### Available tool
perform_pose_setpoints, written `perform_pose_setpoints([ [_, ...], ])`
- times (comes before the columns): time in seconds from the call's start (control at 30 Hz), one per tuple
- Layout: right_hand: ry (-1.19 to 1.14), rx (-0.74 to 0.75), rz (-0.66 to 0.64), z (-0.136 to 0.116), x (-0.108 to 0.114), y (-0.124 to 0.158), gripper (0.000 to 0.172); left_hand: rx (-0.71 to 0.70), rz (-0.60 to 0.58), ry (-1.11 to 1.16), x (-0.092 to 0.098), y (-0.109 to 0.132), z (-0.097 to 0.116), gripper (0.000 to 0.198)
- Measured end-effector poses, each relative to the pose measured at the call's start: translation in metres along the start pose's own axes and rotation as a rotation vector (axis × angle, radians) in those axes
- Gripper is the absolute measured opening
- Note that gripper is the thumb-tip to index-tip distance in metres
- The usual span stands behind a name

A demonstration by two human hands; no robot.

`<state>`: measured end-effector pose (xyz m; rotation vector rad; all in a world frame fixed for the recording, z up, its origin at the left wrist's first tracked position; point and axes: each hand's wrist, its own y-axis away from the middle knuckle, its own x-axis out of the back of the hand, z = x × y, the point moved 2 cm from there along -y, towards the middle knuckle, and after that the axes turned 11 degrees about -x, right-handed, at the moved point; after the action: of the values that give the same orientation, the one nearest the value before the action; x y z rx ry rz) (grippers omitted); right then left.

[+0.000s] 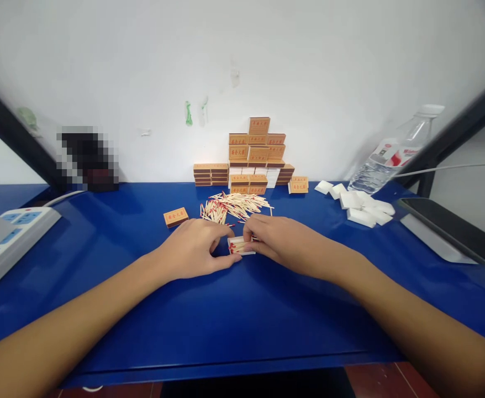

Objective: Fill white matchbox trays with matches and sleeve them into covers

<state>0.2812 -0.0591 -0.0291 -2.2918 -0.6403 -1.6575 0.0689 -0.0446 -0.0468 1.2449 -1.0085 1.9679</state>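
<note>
A small white matchbox tray (240, 246) with red-tipped matches in it lies on the blue table (234, 315). My left hand (193, 250) curls round the tray's left side, thumb and fingers closed on it. My right hand (279, 241) holds its right side with pinched fingers. Just behind both hands lies a loose pile of matches (235, 207). A single brown matchbox sleeve (175, 216) lies to the left of the pile.
A stack of brown matchboxes (253, 159) stands against the white wall. Several white empty trays (360, 205) lie at the right, near a tilted water bottle (394, 152) and a dark phone (453, 229). A power strip (8, 235) sits at the left edge.
</note>
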Motion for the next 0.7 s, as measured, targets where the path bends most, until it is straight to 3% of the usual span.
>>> perform_pose_setpoints([
  [0.23, -0.041, 0.053, 0.102, 0.016, 0.01, -0.002, 0.017, -0.005, -0.017, 0.004, 0.0, 0.0, -0.003, 0.032],
  [0.47, -0.099, 0.062, 0.024, 0.015, 0.007, -0.001, 0.02, -0.005, 0.008, 0.004, 0.001, 0.0, -0.002, 0.031],
  [0.7, -0.13, 0.06, -0.012, 0.017, 0.006, -0.003, 0.013, -0.037, 0.017, 0.006, 0.0, 0.0, -0.003, 0.028],
])
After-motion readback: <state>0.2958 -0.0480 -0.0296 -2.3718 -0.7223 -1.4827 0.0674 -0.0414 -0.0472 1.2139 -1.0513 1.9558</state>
